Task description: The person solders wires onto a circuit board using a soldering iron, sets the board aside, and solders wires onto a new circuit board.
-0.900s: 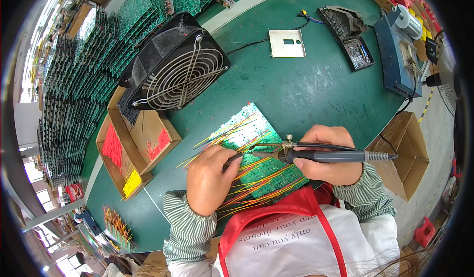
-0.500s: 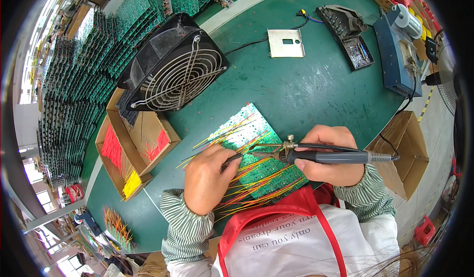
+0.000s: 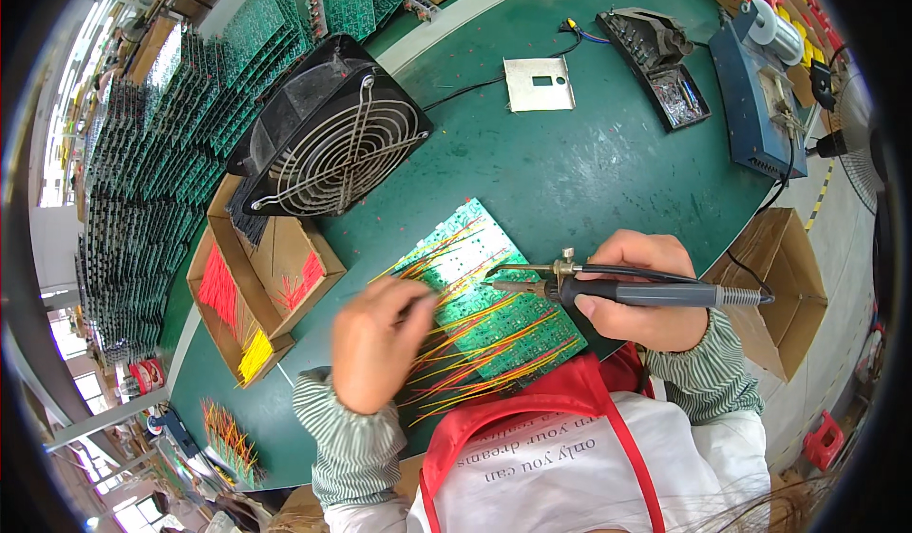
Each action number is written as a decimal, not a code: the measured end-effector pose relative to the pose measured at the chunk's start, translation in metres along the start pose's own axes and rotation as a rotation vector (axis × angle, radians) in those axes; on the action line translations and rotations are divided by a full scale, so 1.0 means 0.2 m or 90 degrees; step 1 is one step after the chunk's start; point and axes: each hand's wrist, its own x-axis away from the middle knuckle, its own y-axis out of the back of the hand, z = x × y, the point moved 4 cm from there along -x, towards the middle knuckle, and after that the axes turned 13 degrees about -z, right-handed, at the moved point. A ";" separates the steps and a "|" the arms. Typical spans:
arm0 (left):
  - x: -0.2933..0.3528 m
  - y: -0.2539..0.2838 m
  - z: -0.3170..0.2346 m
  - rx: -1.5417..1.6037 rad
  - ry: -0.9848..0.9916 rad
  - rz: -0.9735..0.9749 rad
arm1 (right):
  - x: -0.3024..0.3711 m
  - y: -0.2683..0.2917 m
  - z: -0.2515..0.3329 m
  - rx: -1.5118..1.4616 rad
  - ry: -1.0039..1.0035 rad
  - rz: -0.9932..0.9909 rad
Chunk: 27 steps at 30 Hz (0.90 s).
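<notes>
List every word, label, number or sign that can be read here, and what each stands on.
Dark lettering on the white front of the red-trimmed apron: partly readable, but I won't copy its wording.
Green circuit board: any print is too small to read.
Blue bench unit: any lettering is too small to read.

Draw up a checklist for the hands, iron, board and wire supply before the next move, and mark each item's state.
1. Right hand gripping the soldering iron: ok.
2. Circuit board resting on the green table: ok.
3. Iron's tip touching the board: cannot tell, only that it is over it.
4. Left hand holding a wire: cannot tell, fingers blurred.
5. Red wires and yellow wires stocked in the cardboard box: ok.
</notes>
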 end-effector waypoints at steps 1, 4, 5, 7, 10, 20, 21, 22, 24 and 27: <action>-0.01 0.06 0.02 -0.077 -0.007 -0.059 | 0.00 0.01 0.00 -0.001 -0.002 -0.003; -0.02 0.14 0.00 -0.164 -0.010 -0.161 | 0.01 0.02 -0.01 -0.015 -0.011 -0.009; -0.02 0.15 -0.01 -0.172 -0.005 -0.203 | 0.02 0.03 -0.02 -0.025 -0.020 -0.012; -0.02 0.05 -0.07 -0.104 -0.044 -0.111 | 0.02 0.03 -0.02 -0.037 -0.029 -0.021; -0.02 -0.09 -0.12 -0.028 -0.056 -0.005 | 0.01 0.04 -0.02 -0.042 -0.037 -0.023; -0.05 -0.17 -0.09 -0.002 -0.004 0.052 | 0.00 0.02 -0.04 -0.038 -0.041 -0.008; -0.05 -0.17 -0.09 -0.002 -0.004 0.053 | -0.01 0.02 -0.05 -0.039 -0.042 -0.007; -0.05 -0.17 -0.09 -0.001 -0.008 0.051 | -0.01 0.01 -0.05 -0.035 -0.035 -0.003; -0.06 -0.17 -0.09 0.001 -0.013 0.050 | -0.01 0.01 -0.05 -0.031 -0.028 0.000; -0.06 -0.17 -0.09 0.001 -0.012 0.051 | -0.01 0.02 -0.04 -0.025 -0.026 -0.006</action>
